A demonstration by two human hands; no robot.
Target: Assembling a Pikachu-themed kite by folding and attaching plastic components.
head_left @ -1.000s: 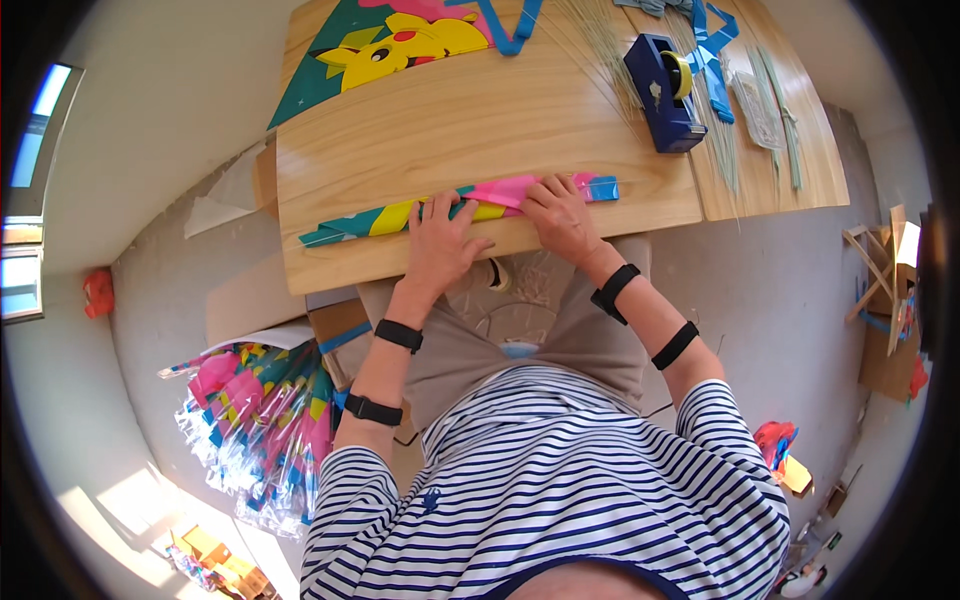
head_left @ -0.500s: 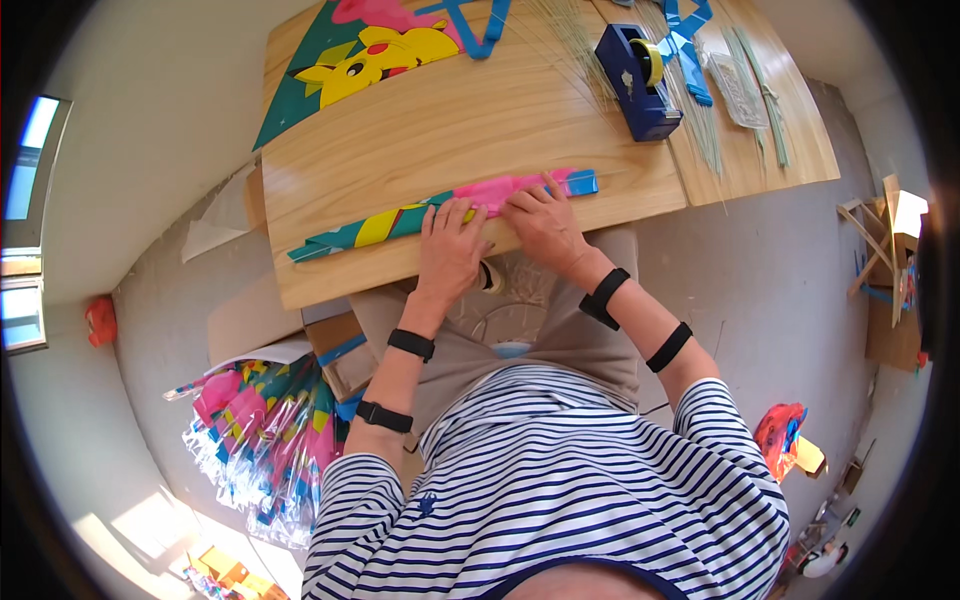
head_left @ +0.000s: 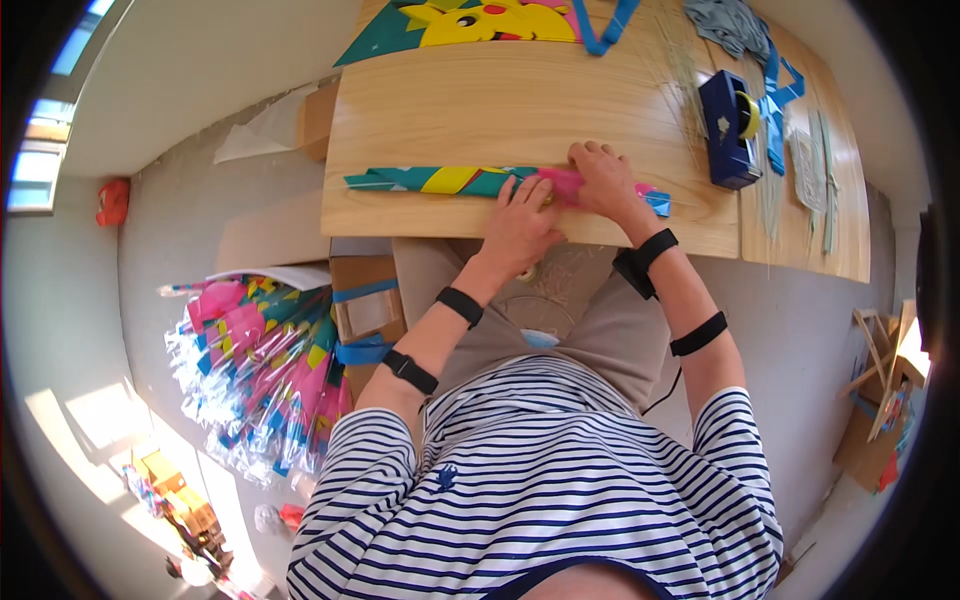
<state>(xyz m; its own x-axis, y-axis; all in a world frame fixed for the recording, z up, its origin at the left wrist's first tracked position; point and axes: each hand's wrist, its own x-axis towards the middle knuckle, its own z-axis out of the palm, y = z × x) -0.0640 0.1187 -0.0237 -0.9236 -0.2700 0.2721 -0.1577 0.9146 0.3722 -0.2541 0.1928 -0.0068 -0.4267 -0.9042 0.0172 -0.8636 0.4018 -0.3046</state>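
A long roll of printed sheet (head_left: pixel 455 181), green, yellow and pink with a blue end, lies lengthwise along the near part of the table. My left hand (head_left: pixel 522 226) has its bent fingertips on the roll's middle, with the thumb on the near side. Over the pink stretch, my right hand (head_left: pixel 606 186) is closed across the roll, its fingers reaching to the far side. The blue end (head_left: pixel 658 203) sticks out to the right of that hand. What lies beneath my right palm is hidden.
At the far left lies a flat cartoon-printed sheet (head_left: pixel 500 24). A blue tape dispenser (head_left: pixel 728 135), thin rods (head_left: pixel 829 190), a clear tray (head_left: pixel 806 170) and blue ribbon (head_left: pixel 773 120) are on the right. Several plastic-wrapped rolls (head_left: pixel 265 370) fill a container at lower left.
The view has shifted, so the table sits farther right and higher. My right hand has moved away from the blue end and now reaches farther across the roll.
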